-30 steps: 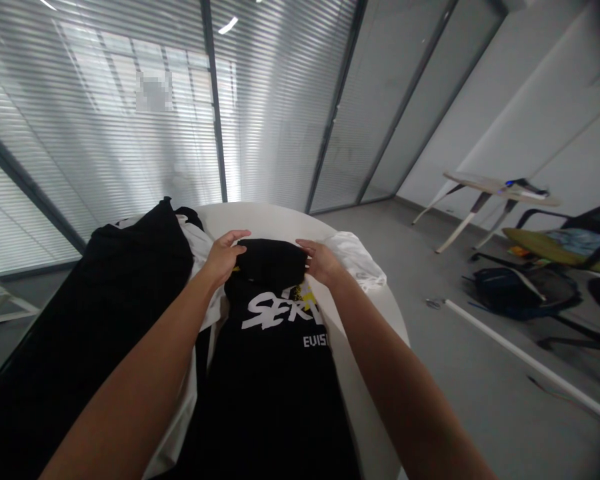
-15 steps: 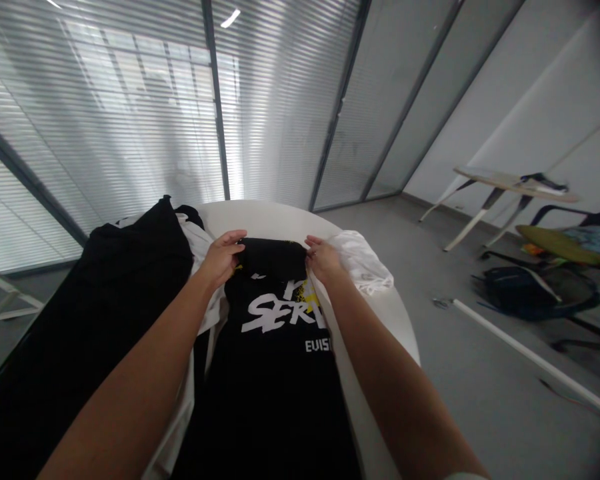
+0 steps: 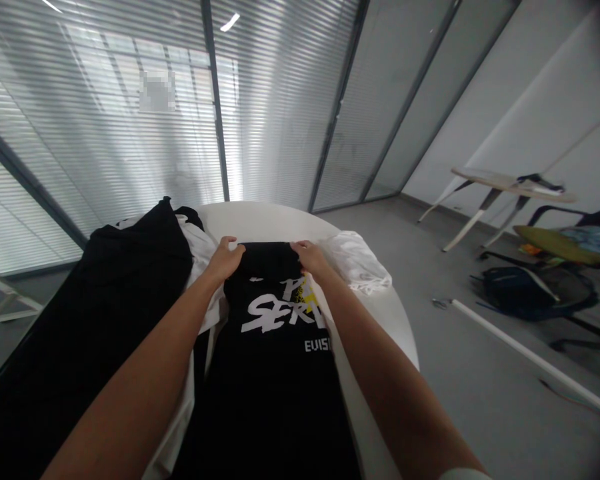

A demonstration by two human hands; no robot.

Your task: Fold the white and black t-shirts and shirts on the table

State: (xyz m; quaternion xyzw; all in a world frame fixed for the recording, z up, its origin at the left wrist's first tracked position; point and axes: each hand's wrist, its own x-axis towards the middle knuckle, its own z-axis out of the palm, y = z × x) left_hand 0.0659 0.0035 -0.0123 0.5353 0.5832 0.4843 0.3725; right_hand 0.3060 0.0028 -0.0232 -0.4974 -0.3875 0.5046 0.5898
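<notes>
A black T-shirt (image 3: 275, 373) with white lettering and a yellow splash lies lengthwise on the white round table (image 3: 250, 215), its sides tucked in to a narrow strip. Its far end is turned over toward me, covering part of the print. My left hand (image 3: 226, 259) grips the left corner of that folded end, thumb and fingers closed on the cloth. At the right corner, my right hand (image 3: 307, 257) pinches the same fold. Just beyond my right hand sits a bundled white garment (image 3: 363, 261).
Black clothing (image 3: 130, 287) is heaped along the table's left side, over white cloth (image 3: 196, 241). On the floor to the right lie a white pole (image 3: 525, 353) and a dark backpack (image 3: 520, 291). A chair (image 3: 550, 239) and a small table (image 3: 510, 181) stand farther off.
Both hands have closed on the corners of the folded end. My right hand has shifted left and inward, and the fold's far edge looks straighter and slightly lower.
</notes>
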